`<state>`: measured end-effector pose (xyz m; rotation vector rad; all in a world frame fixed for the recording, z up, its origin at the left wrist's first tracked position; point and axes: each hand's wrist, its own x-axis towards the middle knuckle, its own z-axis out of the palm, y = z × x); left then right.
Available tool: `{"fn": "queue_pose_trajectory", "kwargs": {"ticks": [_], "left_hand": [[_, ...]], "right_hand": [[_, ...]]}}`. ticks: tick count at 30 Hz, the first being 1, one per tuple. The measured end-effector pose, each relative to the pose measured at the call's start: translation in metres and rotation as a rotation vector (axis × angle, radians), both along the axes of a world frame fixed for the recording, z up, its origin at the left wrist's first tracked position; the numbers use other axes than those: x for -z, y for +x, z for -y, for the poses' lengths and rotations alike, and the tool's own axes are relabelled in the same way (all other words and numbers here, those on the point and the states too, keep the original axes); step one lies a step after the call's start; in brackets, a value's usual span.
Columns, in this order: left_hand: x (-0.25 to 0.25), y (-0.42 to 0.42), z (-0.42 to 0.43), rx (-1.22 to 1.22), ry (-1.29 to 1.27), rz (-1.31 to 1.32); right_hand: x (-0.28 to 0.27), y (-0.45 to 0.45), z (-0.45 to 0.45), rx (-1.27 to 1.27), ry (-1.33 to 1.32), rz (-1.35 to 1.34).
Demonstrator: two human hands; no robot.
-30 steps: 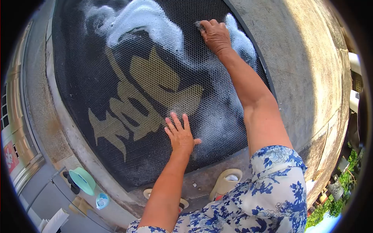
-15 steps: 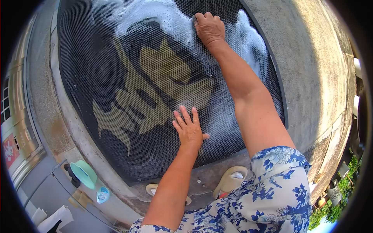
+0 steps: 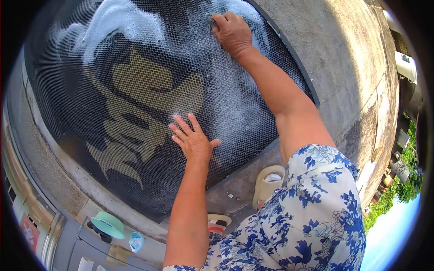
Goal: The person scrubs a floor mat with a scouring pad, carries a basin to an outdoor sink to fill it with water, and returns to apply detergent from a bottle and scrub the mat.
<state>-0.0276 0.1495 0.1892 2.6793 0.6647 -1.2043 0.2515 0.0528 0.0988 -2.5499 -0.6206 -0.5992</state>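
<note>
A large dark honeycomb-textured mat (image 3: 68,117) with a tan character-like design (image 3: 144,74) lies on the ground before me. White suds (image 3: 122,20) cover its far part, and thinner foam spreads down its right side. My left hand (image 3: 195,143) rests palm down on the mat's near part, fingers spread, holding nothing. Toward the far right of the mat, my right hand (image 3: 234,35) is closed, its fingers curled down against the foamy surface. Whatever it grips is hidden under the fingers.
Light-coloured sandals (image 3: 262,189) are on my feet at the mat's near edge. A mint-green basin (image 3: 107,225) and a small blue-and-white item (image 3: 136,242) sit at the lower left. Concrete ground (image 3: 325,58) borders the mat, with plants (image 3: 409,176) at the far right.
The view has shifted, so the mat appears farther left. My right hand has moved rightward across the mat into the right-hand foam. My left hand stays in about the same place.
</note>
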Motion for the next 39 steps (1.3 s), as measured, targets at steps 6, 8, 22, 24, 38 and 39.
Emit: {"fn": "queue_pose_trajectory", "kwargs": {"ticks": [6,8,22,24,38,39], "left_hand": [[0.003,0.001,0.001,0.008,0.016,0.012],[0.000,0.001,0.002,0.023,0.040,0.015],[-0.003,-0.026,-0.013,0.079,-0.037,0.208],[-0.011,-0.049,-0.013,-0.077,0.059,0.224],[-0.017,-0.058,0.004,0.003,0.125,-0.026],[-0.008,-0.069,-0.002,0.062,0.115,0.069]], "right_hand": [[-0.011,-0.056,0.043,-0.174,-0.083,-0.125],[-0.028,-0.145,0.089,-0.336,-0.125,-0.282],[-0.015,-0.127,0.114,-0.068,-0.098,-0.277],[-0.027,-0.209,0.152,-0.245,-0.137,-0.342],[-0.008,-0.137,0.178,0.141,-0.061,-0.274],[-0.014,-0.171,0.191,0.060,-0.117,-0.331]]}}
